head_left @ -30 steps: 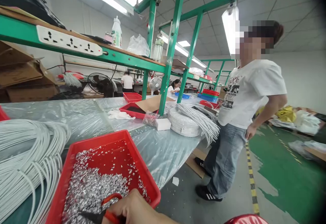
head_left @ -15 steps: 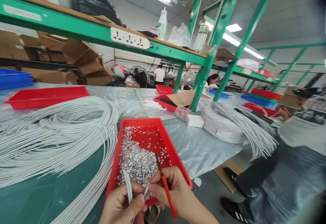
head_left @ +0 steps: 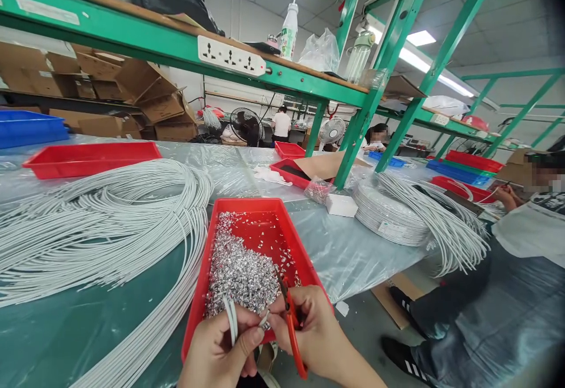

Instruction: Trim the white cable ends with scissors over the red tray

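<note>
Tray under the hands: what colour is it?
Red. The tray holding silvery bits shows best in the head view, beneath both hands.

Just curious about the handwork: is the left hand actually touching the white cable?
Touching. The head view shows the left hand with thumb and fingers pinched around the looped white cable, no gap between them.

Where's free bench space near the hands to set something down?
Free: green mat left of the red tray, below the white cable bundle; also plastic sheet between the tray and cable coil. Crowded: the tray, full of silver scraps, under both hands.
</note>
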{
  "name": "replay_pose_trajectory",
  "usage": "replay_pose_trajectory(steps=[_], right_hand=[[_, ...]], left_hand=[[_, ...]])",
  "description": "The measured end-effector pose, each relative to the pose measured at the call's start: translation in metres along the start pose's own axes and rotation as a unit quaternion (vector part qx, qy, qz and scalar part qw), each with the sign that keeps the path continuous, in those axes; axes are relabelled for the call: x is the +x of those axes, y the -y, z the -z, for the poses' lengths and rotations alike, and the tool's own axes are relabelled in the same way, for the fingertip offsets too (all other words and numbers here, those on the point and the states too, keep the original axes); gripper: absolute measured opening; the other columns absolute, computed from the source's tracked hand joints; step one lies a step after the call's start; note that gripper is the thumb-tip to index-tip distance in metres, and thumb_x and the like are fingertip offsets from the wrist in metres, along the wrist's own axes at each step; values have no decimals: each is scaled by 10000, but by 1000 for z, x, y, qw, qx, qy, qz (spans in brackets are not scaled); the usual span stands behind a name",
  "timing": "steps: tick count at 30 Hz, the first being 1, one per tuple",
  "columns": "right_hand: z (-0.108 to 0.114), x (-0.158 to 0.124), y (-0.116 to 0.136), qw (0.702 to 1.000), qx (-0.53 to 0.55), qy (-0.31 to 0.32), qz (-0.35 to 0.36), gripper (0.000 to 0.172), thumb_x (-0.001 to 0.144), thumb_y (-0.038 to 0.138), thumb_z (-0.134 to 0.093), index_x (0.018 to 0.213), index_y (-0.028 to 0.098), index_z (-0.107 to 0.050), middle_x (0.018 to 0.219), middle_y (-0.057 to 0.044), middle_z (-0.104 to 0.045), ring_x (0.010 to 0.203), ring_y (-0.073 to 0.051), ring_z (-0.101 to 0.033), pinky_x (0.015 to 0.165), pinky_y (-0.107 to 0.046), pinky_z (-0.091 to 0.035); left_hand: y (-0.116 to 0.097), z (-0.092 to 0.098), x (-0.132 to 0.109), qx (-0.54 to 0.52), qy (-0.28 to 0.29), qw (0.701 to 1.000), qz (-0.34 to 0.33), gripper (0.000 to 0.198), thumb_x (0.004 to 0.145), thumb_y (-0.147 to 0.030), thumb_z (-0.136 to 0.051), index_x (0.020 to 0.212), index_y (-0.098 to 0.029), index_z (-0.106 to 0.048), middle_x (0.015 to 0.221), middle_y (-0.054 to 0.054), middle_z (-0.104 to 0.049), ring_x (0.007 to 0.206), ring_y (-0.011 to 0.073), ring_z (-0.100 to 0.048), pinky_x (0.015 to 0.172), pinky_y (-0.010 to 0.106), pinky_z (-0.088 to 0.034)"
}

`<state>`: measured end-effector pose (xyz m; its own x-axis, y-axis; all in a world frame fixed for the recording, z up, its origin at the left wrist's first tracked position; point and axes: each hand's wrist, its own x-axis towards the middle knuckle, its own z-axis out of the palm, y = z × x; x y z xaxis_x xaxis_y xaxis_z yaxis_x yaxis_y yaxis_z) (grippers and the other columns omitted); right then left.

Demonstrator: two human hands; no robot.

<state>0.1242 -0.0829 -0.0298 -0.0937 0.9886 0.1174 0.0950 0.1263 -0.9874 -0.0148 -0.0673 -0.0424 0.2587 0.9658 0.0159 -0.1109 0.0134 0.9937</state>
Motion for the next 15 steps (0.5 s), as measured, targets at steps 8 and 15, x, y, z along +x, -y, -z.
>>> replay_pose_trajectory(steps=[8,15], right_hand=[[17,-6,11,998,-19,59,-19,173,709,239,-603,794,103,-537,536,44,-361,483,-22,-335,468,-148,-274],[20,-29,29,930,-329,77,-146,764,597,338,-593,1310,286,-323,1213,-110,-432,1071,-254,-448,931,-422,-369]], left_hand=[[-11,11,-4,-189,90,973,94,512,542,-483,-750,653,-70,-469,510,17,-519,314,33,-405,356,107,-159],[-17,12,-8,-174,24,983,51,512,545,-483,-744,660,-58,-481,504,18,-519,328,44,-430,355,102,-236]])
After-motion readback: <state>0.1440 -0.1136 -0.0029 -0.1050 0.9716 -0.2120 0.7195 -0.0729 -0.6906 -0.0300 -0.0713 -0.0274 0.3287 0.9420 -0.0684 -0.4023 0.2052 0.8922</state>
